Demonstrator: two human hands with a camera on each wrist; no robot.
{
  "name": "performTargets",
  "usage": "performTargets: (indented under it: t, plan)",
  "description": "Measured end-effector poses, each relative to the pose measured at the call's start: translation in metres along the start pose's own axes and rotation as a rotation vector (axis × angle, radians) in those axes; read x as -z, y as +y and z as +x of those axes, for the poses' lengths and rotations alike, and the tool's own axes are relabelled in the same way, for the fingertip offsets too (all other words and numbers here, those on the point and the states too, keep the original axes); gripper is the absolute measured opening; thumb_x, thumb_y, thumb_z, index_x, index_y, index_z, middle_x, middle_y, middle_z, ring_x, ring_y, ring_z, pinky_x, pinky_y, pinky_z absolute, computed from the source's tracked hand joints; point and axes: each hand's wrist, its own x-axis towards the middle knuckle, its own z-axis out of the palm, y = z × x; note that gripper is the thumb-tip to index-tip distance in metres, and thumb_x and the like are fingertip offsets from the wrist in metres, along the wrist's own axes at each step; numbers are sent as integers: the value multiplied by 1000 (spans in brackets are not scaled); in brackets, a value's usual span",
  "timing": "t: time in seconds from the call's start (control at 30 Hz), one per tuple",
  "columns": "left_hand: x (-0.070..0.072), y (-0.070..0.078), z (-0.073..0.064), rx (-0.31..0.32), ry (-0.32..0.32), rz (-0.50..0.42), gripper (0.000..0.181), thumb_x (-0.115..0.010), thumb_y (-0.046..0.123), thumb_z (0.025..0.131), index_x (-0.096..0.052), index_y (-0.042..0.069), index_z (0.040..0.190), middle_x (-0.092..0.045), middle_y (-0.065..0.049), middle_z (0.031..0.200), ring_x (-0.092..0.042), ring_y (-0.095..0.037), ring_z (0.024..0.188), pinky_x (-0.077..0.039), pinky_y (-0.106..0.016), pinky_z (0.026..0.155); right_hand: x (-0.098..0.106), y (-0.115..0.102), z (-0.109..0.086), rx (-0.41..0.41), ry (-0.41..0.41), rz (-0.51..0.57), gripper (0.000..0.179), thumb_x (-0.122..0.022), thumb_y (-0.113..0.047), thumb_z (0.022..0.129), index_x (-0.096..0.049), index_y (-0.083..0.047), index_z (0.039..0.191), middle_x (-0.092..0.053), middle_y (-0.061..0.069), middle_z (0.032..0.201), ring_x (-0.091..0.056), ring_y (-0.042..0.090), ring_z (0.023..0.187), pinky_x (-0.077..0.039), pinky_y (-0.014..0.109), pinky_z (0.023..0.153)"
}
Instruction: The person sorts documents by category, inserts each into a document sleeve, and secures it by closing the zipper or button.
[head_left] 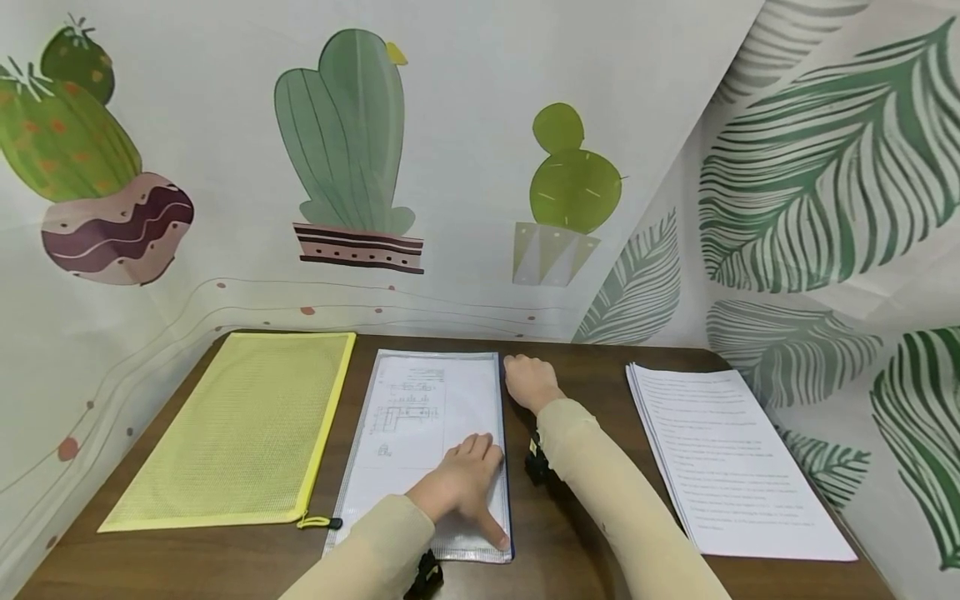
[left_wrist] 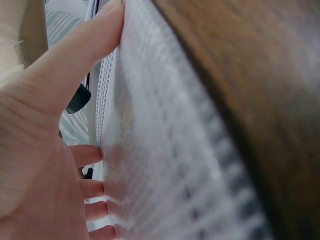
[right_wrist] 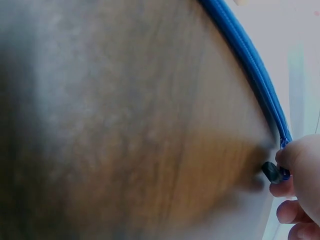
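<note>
A clear mesh zip pouch (head_left: 408, 492) with a blue zip edge lies on the table, a printed drawing sheet (head_left: 412, 400) showing inside it. My left hand (head_left: 463, 479) rests on the pouch's near right part, fingers spread and thumb toward the near corner. In the left wrist view its fingertips (left_wrist: 95, 210) touch the mesh surface. At the far right corner of the pouch is my right hand (head_left: 531, 383). The right wrist view shows its thumb and finger pinching the dark zipper pull (right_wrist: 271, 172) at the end of the blue zip (right_wrist: 250, 62).
A yellow mesh zip pouch (head_left: 240, 433) lies to the left, its zipper pull (head_left: 322, 522) at the near right corner. On the right sits a stack of printed paper (head_left: 738, 467). The brown table (head_left: 570, 533) meets a patterned wall covering (head_left: 465, 208) at the back.
</note>
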Motion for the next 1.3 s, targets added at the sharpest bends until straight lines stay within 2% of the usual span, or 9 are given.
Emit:
performTargets:
  t: [0.27,0.5,0.93,1.3]
  plan:
    - [0,0,0,0,1,8,115,-79,73,41,-39,12,130,-30,-16,148,-29,-32,137,-33,-49,110,3,1,4,-15,-7,31,14,-47,-14,95,-60,-8,92,-63,8,81,-64,23,68,-52,37,54]
    - [0,-1,1,7,5,2,116,-80,72,40,-39,12,131,-29,-16,148,-29,-32,137,-32,-50,110,3,2,10,-31,-28,35,19,-47,-16,96,-61,-8,106,-65,9,91,-66,24,76,-54,38,59]
    - [-7,-2,5,13,-2,4,117,-79,73,40,-38,14,133,-28,-15,150,-28,-32,139,-31,-49,111,4,0,13,-46,-24,43,22,-48,-15,95,-61,-5,110,-65,11,92,-65,24,73,-53,37,53]
    - [-2,-1,1,18,-9,-15,116,-80,71,42,-37,13,133,-27,-17,151,-26,-34,140,-29,-50,112,2,-3,19,-99,12,57,22,-49,-16,95,-60,-4,109,-66,13,99,-66,25,71,-53,38,52]
